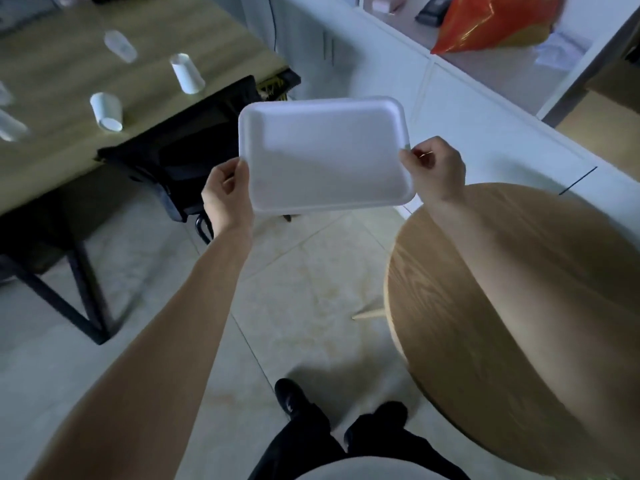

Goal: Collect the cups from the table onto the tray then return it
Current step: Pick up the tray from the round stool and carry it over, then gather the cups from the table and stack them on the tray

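Observation:
I hold a white rectangular foam tray (325, 157) level in the air, with nothing on it. My left hand (228, 192) grips its left edge and my right hand (433, 168) grips its right edge. On the wooden table (62, 64) at the upper left stand several white paper cups: one near the table's right edge (187, 73), one closer to me (106, 111), a blurred one farther back (120, 46), and another at the frame's left edge (9, 124). The cups stand apart from each other.
A black chair (180, 147) is tucked at the table's near corner, just left of the tray. A round wooden table (485, 306) sits at my right. White cabinets (398, 74) run along the back, with an orange-red bag (491, 22) on top. I stand on tiled floor (304, 289).

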